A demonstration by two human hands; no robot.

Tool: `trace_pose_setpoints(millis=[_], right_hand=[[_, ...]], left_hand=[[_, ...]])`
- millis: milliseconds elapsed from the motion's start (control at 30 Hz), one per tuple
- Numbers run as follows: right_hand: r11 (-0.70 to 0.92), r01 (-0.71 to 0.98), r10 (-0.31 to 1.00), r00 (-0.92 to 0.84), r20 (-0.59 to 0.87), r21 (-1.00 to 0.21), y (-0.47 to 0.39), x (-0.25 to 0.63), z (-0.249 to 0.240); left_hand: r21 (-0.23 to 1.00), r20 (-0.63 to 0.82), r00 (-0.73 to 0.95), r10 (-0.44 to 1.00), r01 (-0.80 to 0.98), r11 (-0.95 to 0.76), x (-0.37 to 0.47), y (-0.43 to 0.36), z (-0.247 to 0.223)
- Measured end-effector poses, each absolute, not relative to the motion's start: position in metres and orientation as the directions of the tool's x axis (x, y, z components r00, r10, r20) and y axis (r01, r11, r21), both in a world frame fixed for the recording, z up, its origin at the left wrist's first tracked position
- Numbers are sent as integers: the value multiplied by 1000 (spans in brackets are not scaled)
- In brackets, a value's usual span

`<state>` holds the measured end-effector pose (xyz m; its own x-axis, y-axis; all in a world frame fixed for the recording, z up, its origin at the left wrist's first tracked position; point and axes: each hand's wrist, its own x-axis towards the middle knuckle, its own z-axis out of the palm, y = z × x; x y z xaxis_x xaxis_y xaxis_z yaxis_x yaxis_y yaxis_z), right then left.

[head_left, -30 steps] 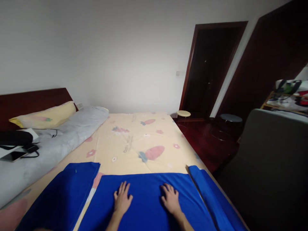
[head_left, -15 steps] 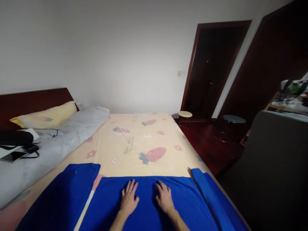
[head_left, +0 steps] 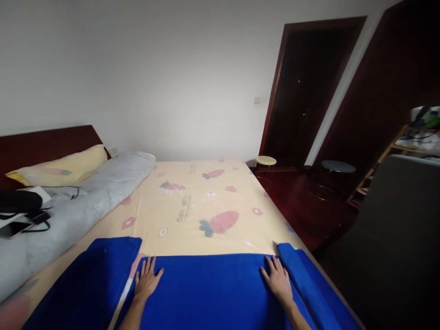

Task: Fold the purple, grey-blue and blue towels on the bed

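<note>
A blue cloth (head_left: 209,293) lies spread flat at the near end of the bed. My left hand (head_left: 147,279) rests palm down near its left edge, fingers spread. Close to its right edge lies my right hand (head_left: 277,280), also flat with fingers apart. To the left is another blue fabric piece (head_left: 85,284), with a narrow strip of sheet showing between it and the middle cloth. A blue folded or rolled length of fabric (head_left: 309,279) runs along the right side. Whether these pieces join out of view I cannot tell.
The bed has a cream sheet (head_left: 192,233) printed with carrots and flowers. A grey quilt (head_left: 85,206) and yellow pillow (head_left: 62,167) lie at the left, with a phone (head_left: 15,228) and black cables. Two stools stand near the dark door (head_left: 309,96). A dark grey panel (head_left: 395,247) rises at right.
My hands have slid apart over the blue cloth, the left one toward its left edge and the right one toward its right edge. The view has shifted slightly.
</note>
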<state>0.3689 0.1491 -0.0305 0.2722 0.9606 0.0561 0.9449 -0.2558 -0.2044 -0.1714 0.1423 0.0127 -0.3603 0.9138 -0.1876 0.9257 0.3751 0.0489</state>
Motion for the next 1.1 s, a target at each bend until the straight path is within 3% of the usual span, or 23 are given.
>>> trace_pose_setpoints(millis=[267, 367, 433, 533, 633, 733, 833, 967, 1100], right_hand=[[-260, 945, 959, 276, 57, -196, 153, 377, -33], [-274, 943, 959, 283, 22, -187, 158, 373, -18], [-273, 945, 958, 285, 45, -178, 157, 353, -9], [-104, 973, 986, 128, 108, -205, 139, 293, -6], [237, 916, 968, -195, 157, -323, 103, 227, -17], [312, 874, 949, -268, 167, -372, 66, 205, -31], [228, 913, 962, -158, 224, -338, 40, 240, -41], [73, 957, 941, 28, 338, -281, 9, 321, -52], [66, 957, 910, 59, 411, -284, -26, 379, -68]], left_hand=[[-13, -259, -422, 869, 901, 434, -179, 158, 35], [-53, -196, -418, 887, 908, 416, -151, 160, 50], [-25, -113, -322, 940, 947, 322, -112, 152, 52], [102, -52, -68, 996, 992, 73, -33, 125, 37], [262, -34, 163, 986, 953, -149, 35, 86, 8], [348, -21, 242, 970, 911, -220, 57, 52, -12], [310, -10, 128, 992, 943, -119, 25, 27, -13], [195, -27, -163, 986, 967, 165, -70, -5, -16], [126, 33, -380, 924, 919, 374, -162, -45, -38]])
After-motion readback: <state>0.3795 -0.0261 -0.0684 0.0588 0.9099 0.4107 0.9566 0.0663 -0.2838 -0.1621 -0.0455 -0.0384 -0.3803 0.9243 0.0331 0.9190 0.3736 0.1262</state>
